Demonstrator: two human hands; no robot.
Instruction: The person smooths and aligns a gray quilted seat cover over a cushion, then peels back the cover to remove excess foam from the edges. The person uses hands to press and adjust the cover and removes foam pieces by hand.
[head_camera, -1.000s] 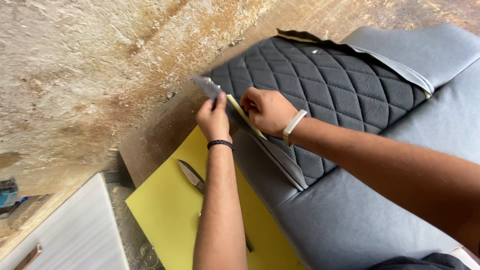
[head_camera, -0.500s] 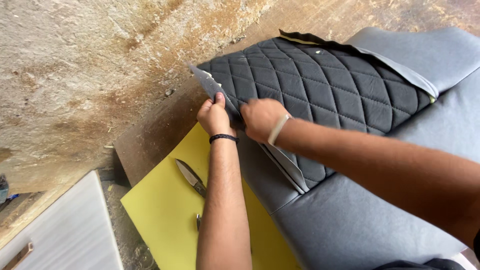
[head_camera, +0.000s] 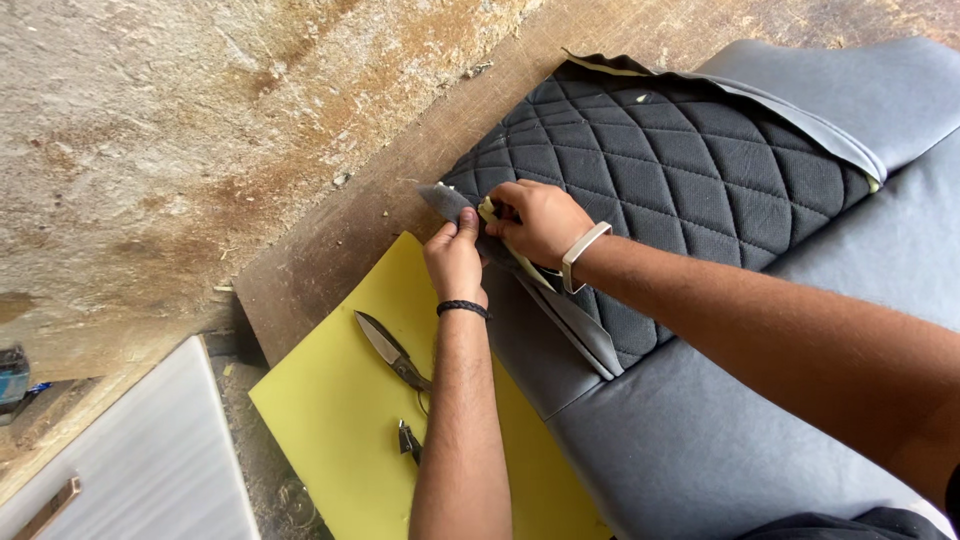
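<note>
At the far left edge of the view a pale panel with a wooden handle lies low beside the rough wall, and just right of it a yellow foam sheet rests on the worn wooden surface, reaching toward that surface's near edge. On the foam lie a pair of thread snips with their blades pointing toward the wall, and a second small dark tool nearer the person; both lie loose, touched by neither hand. The left hand, a black band on its wrist, pinches the grey vinyl flap at the left corner of the black quilted panel, thumb and fingers pressed together on the material. Just beside it, nearly touching, the right hand, with a pale band on its wrist, is curled tight over the same corner, where a sliver of cream foam backing shows between its fingers. The quilted panel sits on the large grey vinyl cover, which spreads to the right side of the surface and folds over the panel's far edge. The step in hand looks like drawing the vinyl edge over the corner of the quilted piece. Doing it well would call for keeping the 2 grips close together, pulling the flap evenly so the seam line stays straight, and holding the foam backing tucked under so it does not bunch at the corner.
</note>
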